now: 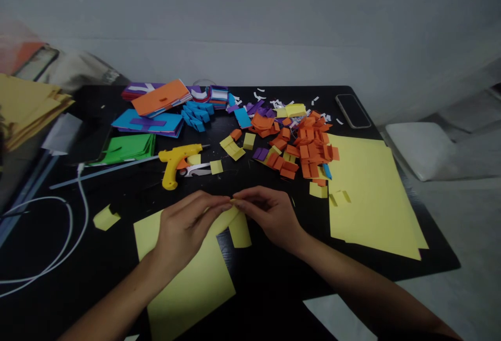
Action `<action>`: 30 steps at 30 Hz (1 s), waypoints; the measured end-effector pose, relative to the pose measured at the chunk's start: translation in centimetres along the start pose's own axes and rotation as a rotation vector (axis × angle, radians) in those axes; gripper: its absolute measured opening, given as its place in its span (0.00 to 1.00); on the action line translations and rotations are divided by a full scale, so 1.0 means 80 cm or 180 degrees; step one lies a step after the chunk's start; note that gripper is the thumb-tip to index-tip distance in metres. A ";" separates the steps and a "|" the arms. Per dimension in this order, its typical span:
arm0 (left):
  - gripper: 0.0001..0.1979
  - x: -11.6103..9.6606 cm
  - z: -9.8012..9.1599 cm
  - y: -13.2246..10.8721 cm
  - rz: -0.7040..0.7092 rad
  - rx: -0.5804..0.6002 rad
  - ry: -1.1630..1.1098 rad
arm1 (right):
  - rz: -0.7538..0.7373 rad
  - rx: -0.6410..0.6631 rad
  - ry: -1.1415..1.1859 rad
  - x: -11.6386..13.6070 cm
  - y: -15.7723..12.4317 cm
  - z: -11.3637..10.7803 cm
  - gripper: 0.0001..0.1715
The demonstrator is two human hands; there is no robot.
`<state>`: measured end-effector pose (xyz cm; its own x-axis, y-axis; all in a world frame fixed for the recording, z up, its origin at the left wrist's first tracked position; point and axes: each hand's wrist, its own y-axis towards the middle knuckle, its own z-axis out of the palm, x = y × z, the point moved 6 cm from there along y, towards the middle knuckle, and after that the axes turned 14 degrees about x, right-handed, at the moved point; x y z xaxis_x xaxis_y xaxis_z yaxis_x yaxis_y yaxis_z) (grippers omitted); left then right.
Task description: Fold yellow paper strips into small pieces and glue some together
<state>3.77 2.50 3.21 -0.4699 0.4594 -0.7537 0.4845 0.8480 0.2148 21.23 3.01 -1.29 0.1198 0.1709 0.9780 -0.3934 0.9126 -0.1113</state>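
Note:
Both of my hands meet above the middle of the black table, pinching a yellow paper piece (240, 230) that hangs down between them. My left hand (190, 223) has its thumb and fingers pressed together at the paper's upper edge, over a large yellow sheet (191, 289). My right hand (272, 215) pinches the same edge from the other side, its fingertips almost touching those of my left hand. A yellow glue gun (174, 161) and scissors (195, 169) lie just beyond my left hand.
Folded orange paper pieces (313, 145) are heaped beyond my right hand. Large yellow sheets (368, 200) and a phone (353, 111) lie at the right. Stacked coloured papers (162, 98) stand at the back left; a white cable (84, 210) curls at the left.

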 end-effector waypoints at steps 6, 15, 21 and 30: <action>0.07 -0.003 0.000 0.000 -0.0010 -0.0048 0.0057 | -0.0004 -0.0015 -0.0034 0.000 0.000 -0.001 0.10; 0.05 0.001 0.000 0.003 -0.0121 0.0023 0.0023 | 0.0020 0.0018 -0.0019 0.000 0.001 0.000 0.10; 0.03 0.003 -0.003 0.006 -0.0287 -0.0009 -0.0113 | 0.0018 0.0210 0.0201 -0.003 0.001 0.002 0.15; 0.02 0.012 -0.005 0.005 -0.0479 -0.0081 -0.0212 | -0.0043 0.0331 0.0150 0.005 -0.001 0.000 0.13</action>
<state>3.26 3.39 2.82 -0.4854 0.3088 -0.8179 0.3931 0.9127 0.1113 21.26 3.03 -0.85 0.1675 0.1783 0.9696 -0.4836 0.8719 -0.0768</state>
